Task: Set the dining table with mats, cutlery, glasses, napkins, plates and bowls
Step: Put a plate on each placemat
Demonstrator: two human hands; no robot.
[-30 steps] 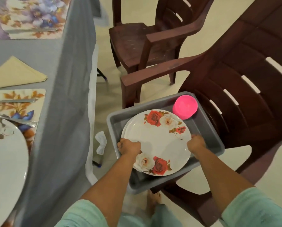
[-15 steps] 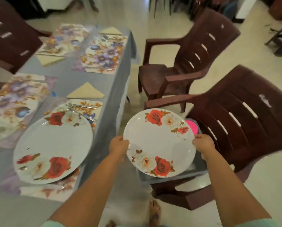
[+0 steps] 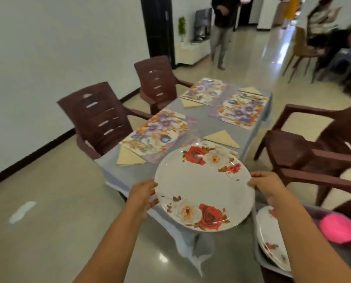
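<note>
Tiled dining room, grey-clothed long table [image 3: 203,127] ahead, floral mats and folded beige napkins laid.

Round white rose-printed plate [image 3: 204,186] carried above near table end, left hand [image 3: 143,194] and right hand [image 3: 265,186] clamped on opposite rims.

Risks: rim-only hold slipping; clipping brown plastic chair [image 3: 317,152] at right; dragging near beige napkin [image 3: 221,138] askew on landing.

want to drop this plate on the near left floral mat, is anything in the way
Nothing visible blocks it. The rose-patterned plate is held up by the left hand and right hand, and the near left floral mat shows no plate on it. A folded yellow napkin lies beside its near edge.
</note>
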